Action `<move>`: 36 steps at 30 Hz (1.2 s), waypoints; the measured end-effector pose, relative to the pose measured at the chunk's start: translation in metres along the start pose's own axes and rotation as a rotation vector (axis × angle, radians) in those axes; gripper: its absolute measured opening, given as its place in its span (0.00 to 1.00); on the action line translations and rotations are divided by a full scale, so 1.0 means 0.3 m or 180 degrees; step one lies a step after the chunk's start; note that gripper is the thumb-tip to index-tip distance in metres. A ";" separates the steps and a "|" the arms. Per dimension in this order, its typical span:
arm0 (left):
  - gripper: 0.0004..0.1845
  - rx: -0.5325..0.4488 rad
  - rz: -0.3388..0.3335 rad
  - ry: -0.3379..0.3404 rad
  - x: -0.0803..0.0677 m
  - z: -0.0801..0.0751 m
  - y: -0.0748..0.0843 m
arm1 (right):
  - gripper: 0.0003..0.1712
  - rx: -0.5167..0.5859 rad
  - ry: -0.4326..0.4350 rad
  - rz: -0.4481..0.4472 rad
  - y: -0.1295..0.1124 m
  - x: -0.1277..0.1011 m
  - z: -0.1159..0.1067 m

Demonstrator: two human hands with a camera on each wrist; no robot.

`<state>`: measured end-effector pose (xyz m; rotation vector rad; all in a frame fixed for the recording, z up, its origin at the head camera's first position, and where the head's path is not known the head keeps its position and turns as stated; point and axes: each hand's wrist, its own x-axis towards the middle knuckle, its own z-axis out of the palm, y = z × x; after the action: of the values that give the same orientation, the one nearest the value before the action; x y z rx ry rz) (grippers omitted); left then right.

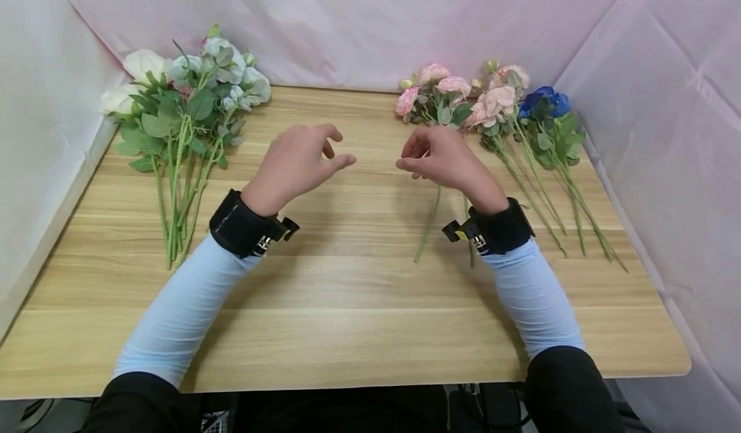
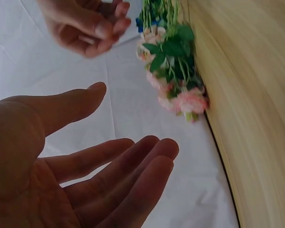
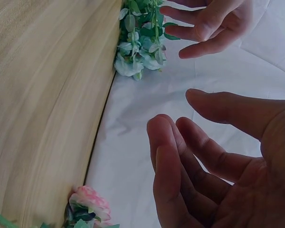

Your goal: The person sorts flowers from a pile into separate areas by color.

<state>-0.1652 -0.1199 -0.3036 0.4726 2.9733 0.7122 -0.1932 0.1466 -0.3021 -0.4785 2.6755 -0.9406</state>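
My left hand [image 1: 298, 163] hovers over the middle of the table with nothing in it, its fingers loosely bent and the thumb apart from them. Facing it, my right hand [image 1: 446, 156] also holds nothing; in the right wrist view a gap shows between its thumb [image 3: 228, 107] and fingers. Pink flowers [image 1: 454, 85] lie just beyond the right hand, their stems [image 1: 428, 224] passing beneath it. To their right are paler pink flowers [image 1: 494, 105] and a blue flower [image 1: 544, 103]. White flowers [image 1: 145, 66] and pale blue flowers [image 1: 231, 66] lie bunched left of the left hand.
The wooden table [image 1: 347, 330] has a pale cloth wall [image 1: 347, 27] behind it and more cloth on both sides. Long green stems [image 1: 179, 208] of the left bunch point toward the front edge. Each wrist wears a black strap [image 1: 240, 224] with a small camera.
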 end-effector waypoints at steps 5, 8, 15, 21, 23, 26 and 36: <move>0.26 0.0049 -0.0209 0.0107 0.008 -0.055 -0.102 | 0.11 -0.0066 -0.0060 0.0066 0.001 -0.003 -0.004; 0.27 0.0021 -0.0367 0.0215 0.007 -0.087 -0.177 | 0.11 -0.0103 -0.0086 0.0123 0.004 -0.005 -0.006; 0.28 -0.0032 -0.0723 0.0426 0.000 -0.172 -0.352 | 0.12 -0.0065 -0.0110 0.0071 0.015 -0.002 -0.007; 0.32 0.0116 -0.1110 0.0581 -0.040 -0.231 -0.487 | 0.12 -0.0047 -0.0129 0.0138 0.020 0.000 -0.008; 0.32 0.0170 -0.1312 0.0656 -0.057 -0.250 -0.520 | 0.12 -0.0052 -0.0131 0.0137 0.021 0.001 -0.008; 0.30 0.0240 -0.1654 0.0749 -0.078 -0.273 -0.558 | 0.13 -0.0060 -0.0133 0.0127 0.021 0.002 -0.008; 0.20 0.0338 -0.2177 0.0346 -0.088 -0.268 -0.625 | 0.14 -0.0024 -0.0196 0.0136 0.024 0.002 0.003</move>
<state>-0.2023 -0.3218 -0.3169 -0.5804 2.9617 0.5093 -0.1949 0.1512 -0.3075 -0.4427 2.6243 -0.8897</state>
